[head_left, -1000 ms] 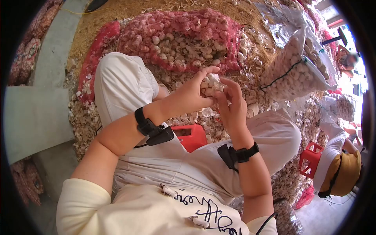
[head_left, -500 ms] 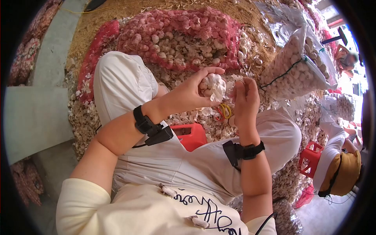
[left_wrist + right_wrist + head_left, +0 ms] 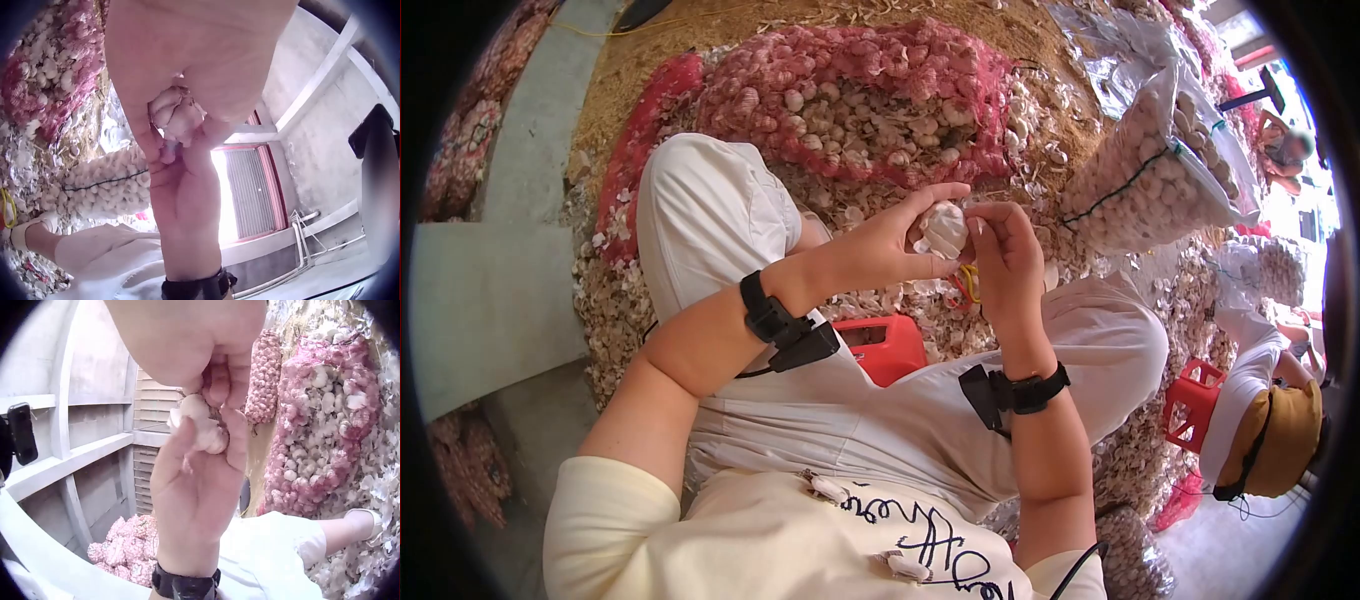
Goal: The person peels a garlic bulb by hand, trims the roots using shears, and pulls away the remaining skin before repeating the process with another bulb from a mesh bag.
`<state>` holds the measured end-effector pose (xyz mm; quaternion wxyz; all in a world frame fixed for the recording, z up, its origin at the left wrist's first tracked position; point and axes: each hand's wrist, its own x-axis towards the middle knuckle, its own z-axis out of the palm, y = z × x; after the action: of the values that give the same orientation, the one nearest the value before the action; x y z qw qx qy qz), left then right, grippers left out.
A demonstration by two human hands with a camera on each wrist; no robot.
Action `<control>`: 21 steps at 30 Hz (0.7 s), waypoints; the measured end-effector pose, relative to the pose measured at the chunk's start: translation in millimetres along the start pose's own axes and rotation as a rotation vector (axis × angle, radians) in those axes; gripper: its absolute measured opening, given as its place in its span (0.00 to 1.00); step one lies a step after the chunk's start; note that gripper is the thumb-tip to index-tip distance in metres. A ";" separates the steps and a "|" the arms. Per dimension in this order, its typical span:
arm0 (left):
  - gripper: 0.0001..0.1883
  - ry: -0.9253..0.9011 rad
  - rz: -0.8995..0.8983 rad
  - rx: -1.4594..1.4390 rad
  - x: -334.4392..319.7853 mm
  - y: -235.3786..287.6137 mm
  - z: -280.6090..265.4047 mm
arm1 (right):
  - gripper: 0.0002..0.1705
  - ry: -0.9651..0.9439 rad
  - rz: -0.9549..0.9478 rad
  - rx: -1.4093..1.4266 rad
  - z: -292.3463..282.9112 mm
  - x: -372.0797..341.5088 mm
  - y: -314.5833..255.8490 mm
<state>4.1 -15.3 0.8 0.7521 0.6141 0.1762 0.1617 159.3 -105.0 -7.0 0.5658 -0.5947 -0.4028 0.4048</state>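
A whitish garlic bulb (image 3: 943,228) with papery skin is held before the lap, between thumb and fingers of my left hand (image 3: 890,240). My right hand (image 3: 1010,250) has its thumb and forefinger pinched together at the bulb's right side. In the left wrist view, separate cloves show on the garlic bulb (image 3: 178,115), and the right hand's fingertips meet it from below. From the right wrist, the garlic bulb (image 3: 203,428) looks smooth and white on one side, with the curled fingers of the right hand (image 3: 194,344) against it.
Beyond the knees lies a torn red mesh sack (image 3: 740,100) full of garlic. At right stands a clear bag (image 3: 1125,185) of bulbs. A red plastic stool (image 3: 900,350) shows between the legs; loose skins cover the floor. Another person (image 3: 1270,430) sits at far right.
The right hand moved right, away from the bulb, then came back to its side. The bulb has turned in the left hand and shows a smoother white face.
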 end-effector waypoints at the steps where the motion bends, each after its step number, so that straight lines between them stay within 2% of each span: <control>1: 0.34 -0.005 0.016 0.031 -0.6 0.2 -1.2 | 0.06 0.015 -0.008 -0.014 1.2 -1.0 -3.1; 3: 0.33 -0.013 0.029 0.062 -1.8 3.5 -2.5 | 0.05 0.034 -0.014 -0.026 1.0 -2.4 -6.2; 5: 0.27 -0.036 -0.138 -0.128 -2.2 12.3 -3.0 | 0.06 0.033 0.057 0.024 -1.7 -1.5 -6.9; 9: 0.24 0.022 -0.082 -0.331 0.0 1.3 -6.0 | 0.08 0.113 0.171 0.008 -10.2 5.5 -2.2; 11: 0.24 0.035 -0.044 -0.445 1.5 -1.2 -9.1 | 0.14 0.130 0.082 0.060 -13.6 8.3 5.5; 12: 0.24 0.035 -0.043 -0.445 2.0 -0.9 -8.7 | 0.14 0.129 0.081 0.059 -11.7 8.7 7.6; 14: 0.25 0.089 -0.007 -0.504 3.1 -0.5 -5.7 | 0.24 0.114 -0.018 0.164 -6.2 8.7 12.0; 15: 0.25 0.090 -0.008 -0.504 2.7 2.2 -3.9 | 0.24 0.113 -0.017 0.164 -3.8 7.2 9.3; 17: 0.26 0.159 -0.041 -0.453 1.6 9.8 -0.9 | 0.32 -0.072 0.040 0.273 -0.1 2.1 2.2; 18: 0.26 0.160 -0.041 -0.454 1.4 8.7 -1.3 | 0.33 -0.047 -0.045 0.163 2.4 0.8 1.3; 19: 0.26 0.167 -0.056 -0.425 1.4 6.7 -2.5 | 0.33 -0.048 -0.045 0.162 2.5 1.0 -1.3; 21: 0.26 0.176 -0.070 -0.397 1.7 3.7 -4.4 | 0.32 -0.071 -0.341 -0.328 1.6 2.1 -10.4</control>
<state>3.4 -10.0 3.6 0.8451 0.4311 0.2271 0.2199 158.3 -102.1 3.3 0.5075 -0.5874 -0.5773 0.2531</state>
